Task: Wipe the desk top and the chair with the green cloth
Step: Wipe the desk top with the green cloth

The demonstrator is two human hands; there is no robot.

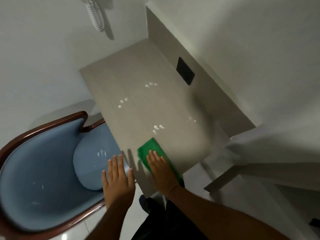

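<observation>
Right hand [160, 168] flat on the folded green cloth [152, 154] at the beige desk top's [138, 80] near corner; left hand [117, 177] open, empty; white smears [158, 127] beyond and the blue upholstered chair [43, 161] remain unwiped.

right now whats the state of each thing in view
green cloth: flat on the desk, pressed under the right hand
right hand: flat, palm down on the cloth
left hand: open, empty
desk top: white smears unwiped
chair: white marks on its blue upholstery

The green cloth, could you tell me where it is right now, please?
The green cloth lies flat under the right hand at the desk top's near edge.
</observation>
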